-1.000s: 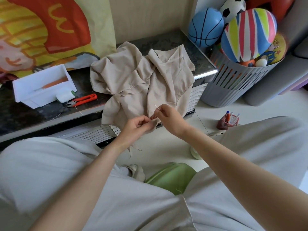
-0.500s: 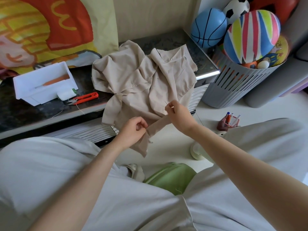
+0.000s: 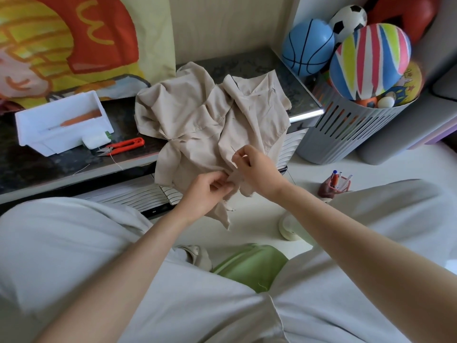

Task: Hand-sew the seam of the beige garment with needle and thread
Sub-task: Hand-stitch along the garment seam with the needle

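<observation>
Two hands at beige garment (image 3: 197,115), lower edge pulled off dark tabletop (image 3: 37,164).
Right hand (image 3: 254,169) thumb and forefinger pinch needle (image 3: 233,149), tip up, just above the hanging fabric strip. Left hand (image 3: 206,191) fingers are curled, pinching that strip beside the right fingers. Rest of garment heaped on tabletop. Red thread snips (image 3: 123,146), white spool (image 3: 95,139), white tray (image 3: 61,125) left. Poster (image 3: 74,45) squiggle not legible.

Loose, pale grey-white trousers (image 3: 74,243) cover both legs, and the stitched hem of a top (image 3: 247,318) in the same pale cloth lies over the lap. The arms are bare down to the left hand (image 3: 205,191) and right hand (image 3: 257,169). A beige slipper (image 3: 197,254) shows below.
</observation>
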